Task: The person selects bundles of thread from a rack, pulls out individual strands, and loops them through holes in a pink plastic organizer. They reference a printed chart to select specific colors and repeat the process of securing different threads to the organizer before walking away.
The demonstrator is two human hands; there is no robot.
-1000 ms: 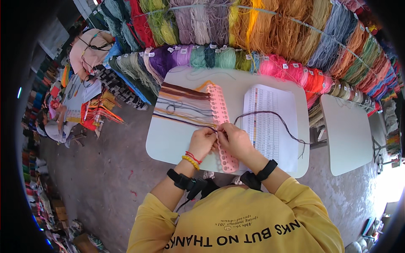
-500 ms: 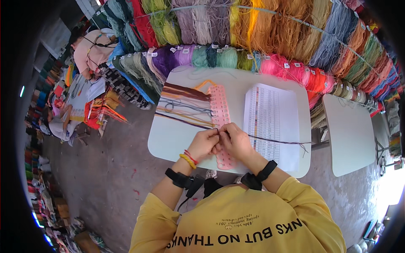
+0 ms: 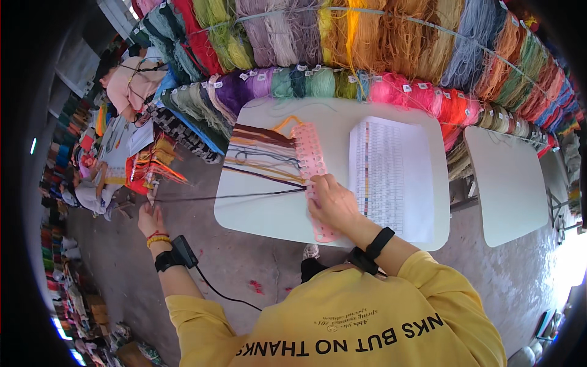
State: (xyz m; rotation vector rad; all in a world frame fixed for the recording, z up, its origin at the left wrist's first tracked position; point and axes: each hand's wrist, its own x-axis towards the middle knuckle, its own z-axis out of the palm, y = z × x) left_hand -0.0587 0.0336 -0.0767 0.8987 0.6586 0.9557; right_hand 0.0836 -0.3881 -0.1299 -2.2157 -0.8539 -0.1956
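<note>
A pink thread organizer card [image 3: 313,150] with holes along both long edges lies on the white table, its length running away from me. Brown, grey-blue, tan and dark threads [image 3: 263,136] hang from its left-edge holes and spread left. My left hand [image 3: 150,220], out past the table's left edge, has its fingers closed on a dark embroidery thread [image 3: 232,195]. That thread runs taut from the card to my fingers. Lower on the card, my right hand [image 3: 333,200] grips it, thumb and fingers close to where the dark thread meets it.
Printed sheets with a colour column [image 3: 397,177] lie right of the card. Skeins of many colours [image 3: 391,46] hang behind the table. A second white table [image 3: 506,186] stands at the right. At the far left a person in pink [image 3: 136,82] bends over another table.
My left hand has swung from the card far out to the left, drawing the dark thread with it. The thread that lay rightward over the sheets now stretches left. My right hand stays at the card.
</note>
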